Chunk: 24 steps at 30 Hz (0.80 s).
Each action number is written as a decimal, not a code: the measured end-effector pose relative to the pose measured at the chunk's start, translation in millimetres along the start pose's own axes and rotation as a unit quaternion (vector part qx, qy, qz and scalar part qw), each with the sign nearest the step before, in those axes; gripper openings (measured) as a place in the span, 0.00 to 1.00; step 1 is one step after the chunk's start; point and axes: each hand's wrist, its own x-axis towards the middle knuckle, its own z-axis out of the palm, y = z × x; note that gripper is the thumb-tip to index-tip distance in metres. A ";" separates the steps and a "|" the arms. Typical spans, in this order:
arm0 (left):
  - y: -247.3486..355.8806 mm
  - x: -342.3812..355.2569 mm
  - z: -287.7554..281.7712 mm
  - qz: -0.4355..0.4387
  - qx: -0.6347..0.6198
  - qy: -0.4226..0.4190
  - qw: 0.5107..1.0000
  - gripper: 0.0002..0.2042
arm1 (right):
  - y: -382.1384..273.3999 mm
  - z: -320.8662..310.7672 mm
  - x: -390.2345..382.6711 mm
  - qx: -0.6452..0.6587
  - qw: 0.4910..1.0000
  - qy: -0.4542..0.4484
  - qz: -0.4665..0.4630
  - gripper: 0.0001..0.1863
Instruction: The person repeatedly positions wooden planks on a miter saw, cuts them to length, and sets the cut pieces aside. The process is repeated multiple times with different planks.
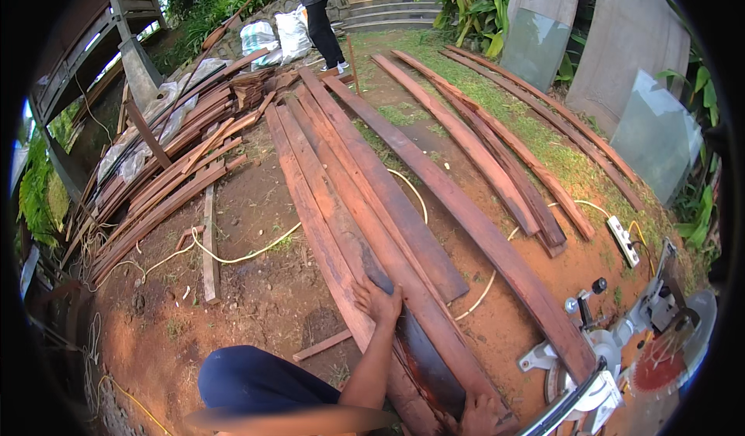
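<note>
Long reddish-brown planks (334, 188) lie side by side, running away from me. My left hand (376, 304) grips one plank midway along its near half, fingers curled over its edge beside a dark patch. My right hand (481, 413) grips the near end at the bottom edge, partly cropped, on the other side of a blackened stretch (419, 358). My bent knee (256, 378) in dark blue cloth is at the left. A separate darker plank (466, 211) runs to the right, its near end at a mitre saw (660, 366) with a red blade.
A wood pile (155, 188) lies left, beside a concrete post (140, 79). More boards (497, 172), a power strip (623, 242) and glass sheets (644, 133) are at right. A yellow cord (233, 257) crosses the dirt. A person (314, 25) stands near white sacks (293, 36) behind.
</note>
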 end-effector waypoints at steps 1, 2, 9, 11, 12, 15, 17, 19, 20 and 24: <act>-5.8 2.6 1.5 0.014 0.033 -0.010 0.999 0.56 | -6.4 -2.2 3.2 0.067 0.997 0.024 0.002 0.42; -9.2 2.2 4.6 0.025 0.065 -0.019 0.997 0.59 | -21.0 0.2 -3.7 0.132 0.985 -0.105 0.041 0.39; -7.8 0.9 15.4 0.020 0.122 -0.073 0.990 0.61 | -9.1 -6.7 -1.5 0.094 0.994 0.061 0.007 0.40; -6.4 2.0 15.7 0.029 0.113 -0.068 0.991 0.60 | 4.7 0.2 6.9 -0.026 0.988 0.145 -0.045 0.47; -6.5 2.4 15.3 0.027 0.107 -0.068 0.992 0.60 | 4.9 8.3 7.2 -0.069 0.987 0.136 -0.060 0.49; -6.9 2.7 14.5 0.029 0.115 -0.061 0.991 0.59 | -5.2 34.0 4.5 -0.142 0.982 0.109 -0.066 0.50; -6.0 1.9 13.2 0.026 0.112 -0.050 0.992 0.58 | -13.8 43.8 0.9 -0.121 0.988 0.092 -0.011 0.44; -5.0 1.0 11.9 0.015 0.103 -0.047 0.993 0.57 | -12.6 42.9 4.7 -0.023 0.990 0.140 0.013 0.56; -4.1 1.5 11.1 0.012 0.091 -0.041 0.995 0.57 | -9.2 39.6 9.5 0.005 0.991 0.128 0.024 0.55; -7.6 8.1 8.1 0.002 -0.010 -0.005 1.000 0.55 | 8.8 21.1 29.0 0.092 0.994 0.020 0.060 0.42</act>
